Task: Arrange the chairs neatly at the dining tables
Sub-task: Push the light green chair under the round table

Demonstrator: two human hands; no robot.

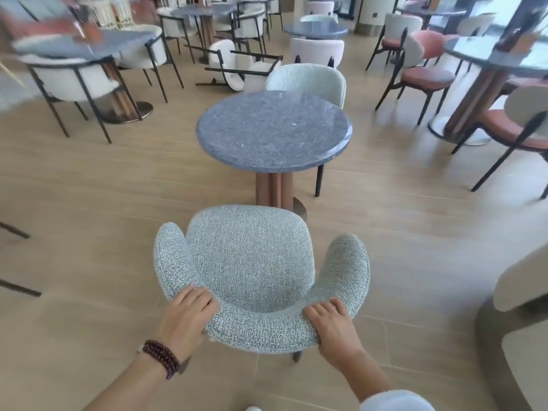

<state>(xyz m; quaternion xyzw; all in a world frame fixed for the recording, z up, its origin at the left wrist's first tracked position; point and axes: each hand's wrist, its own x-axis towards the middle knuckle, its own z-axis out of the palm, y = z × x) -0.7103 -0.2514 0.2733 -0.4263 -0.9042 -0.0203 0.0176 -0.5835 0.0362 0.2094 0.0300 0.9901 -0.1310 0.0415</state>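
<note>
Two hands on the curved backrest of a blue-grey chair (252,262), low in the middle of the head view. Left hand (186,314) on the left bend of the backrest, fingers curled over the top edge toward the seat, holding firmly; dark beaded bracelet (161,358) on that wrist. Right hand (329,327) on the right bend, fingers likewise wrapped over the top, thumb down the outer face, gripping the same backrest.

Chair upright on the wood-toned floor (89,203), seat facing a round grey-blue bench (274,129), seat front near the brown pedestal (272,191) and not tucked under the top. Opposite, at the far side of the same bench, a matching pale chair (311,80), back upright, one dark leg showing below the top's right edge.

Behind that, a white chair (234,66) tipped over on its side, dark frame and legs in the air. To the left, another round bench (83,46) ringed by white armchairs (68,81), blurred. To the right, pink-seated chairs (427,75) near a further bench (504,57). More benches and chairs farther back, too blurred for detail.
</note>
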